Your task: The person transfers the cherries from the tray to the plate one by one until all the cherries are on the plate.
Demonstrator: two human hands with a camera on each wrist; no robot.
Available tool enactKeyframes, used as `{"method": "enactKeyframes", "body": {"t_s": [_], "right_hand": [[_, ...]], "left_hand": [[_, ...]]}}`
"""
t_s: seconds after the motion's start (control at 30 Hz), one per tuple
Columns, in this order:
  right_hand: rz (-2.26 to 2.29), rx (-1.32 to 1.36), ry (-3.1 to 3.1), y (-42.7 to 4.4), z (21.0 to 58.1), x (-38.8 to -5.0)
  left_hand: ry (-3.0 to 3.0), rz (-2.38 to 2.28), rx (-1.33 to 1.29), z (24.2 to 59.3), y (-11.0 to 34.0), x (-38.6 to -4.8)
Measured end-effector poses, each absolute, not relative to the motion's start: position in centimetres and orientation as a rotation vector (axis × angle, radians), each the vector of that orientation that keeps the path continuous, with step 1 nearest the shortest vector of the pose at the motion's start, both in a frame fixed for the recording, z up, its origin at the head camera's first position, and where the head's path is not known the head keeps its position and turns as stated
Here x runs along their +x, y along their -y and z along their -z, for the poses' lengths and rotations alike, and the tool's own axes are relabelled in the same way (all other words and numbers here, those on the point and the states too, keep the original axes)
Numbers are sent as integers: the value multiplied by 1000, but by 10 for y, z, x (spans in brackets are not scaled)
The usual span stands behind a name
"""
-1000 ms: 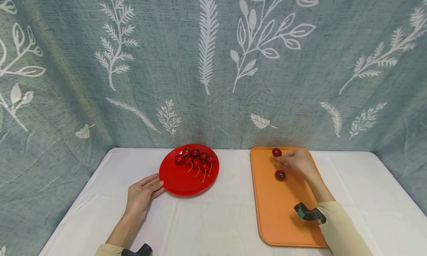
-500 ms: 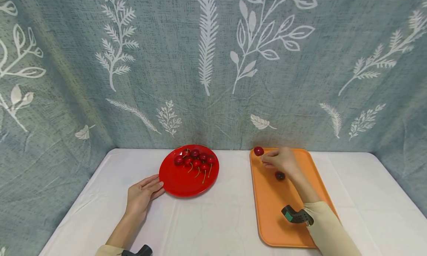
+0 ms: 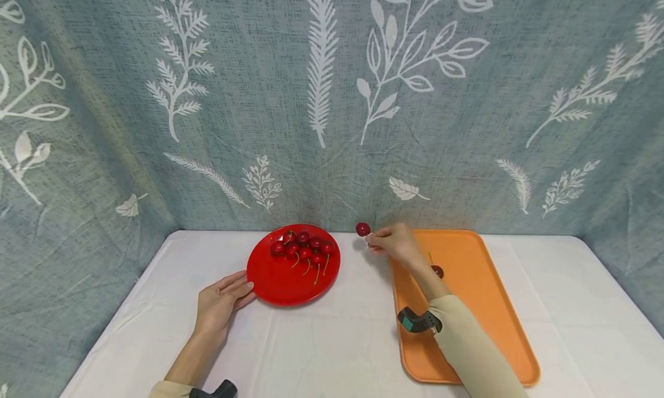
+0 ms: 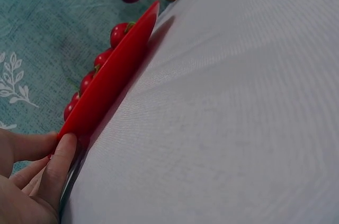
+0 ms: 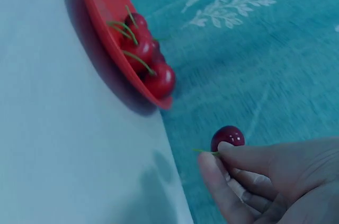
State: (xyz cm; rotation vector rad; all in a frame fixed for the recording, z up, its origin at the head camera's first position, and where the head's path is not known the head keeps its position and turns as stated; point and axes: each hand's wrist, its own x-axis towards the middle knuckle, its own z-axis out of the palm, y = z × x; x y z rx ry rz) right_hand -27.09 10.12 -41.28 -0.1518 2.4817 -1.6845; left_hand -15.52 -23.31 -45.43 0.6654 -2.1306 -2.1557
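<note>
My right hand point(image 3: 395, 243) pinches the stem of a dark red cherry point(image 3: 363, 229) between thumb and fingertip. In the right wrist view the fingertips point(image 5: 209, 168) meet on the green stem, just beside the cherry point(image 5: 228, 138). It hangs above the white cloth, between the plate and the orange tray point(image 3: 487, 329). My left hand point(image 3: 217, 303) holds the near left rim of a red plate point(image 3: 290, 288), with the thumb and fingers at its edge. Several cherries point(image 3: 306, 252) with stems lie on the plate's far side. One cherry point(image 3: 438, 271) lies on the tray, partly behind my right forearm.
A white cloth point(image 3: 321, 352) covers the table. Behind it hangs a blue-green curtain point(image 3: 259, 98) printed with white leaves. The tray stands to the right of the plate, with my right sleeve point(image 3: 472, 340) crossing over it.
My right hand has carried the cherry left from over the tray to a spot past its left edge. My left hand and the plate have stayed in place.
</note>
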Motion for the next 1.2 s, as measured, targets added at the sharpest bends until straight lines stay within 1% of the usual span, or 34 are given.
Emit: {"method": "enactKeyframes", "body": {"t_s": [0.2,0.47,0.77,0.93,1.2], "right_hand": [[1776,-177,-2393,-75,419,-274],[1772,-256,-2407,-49,431,-271],[1684,-216,-2514,-32,425,-265],[1557,-257,-2612,-24,420,-262],[1451,-237,-2590,-17,416,-258]], "left_hand": [[2143,2149,656,456,231,-155],[2165,2130,617,459,231,-155],[2160,2130,635,457,232,-156],[2138,2137,642,456,233,-155],[2135,2141,656,456,234,-155]]}}
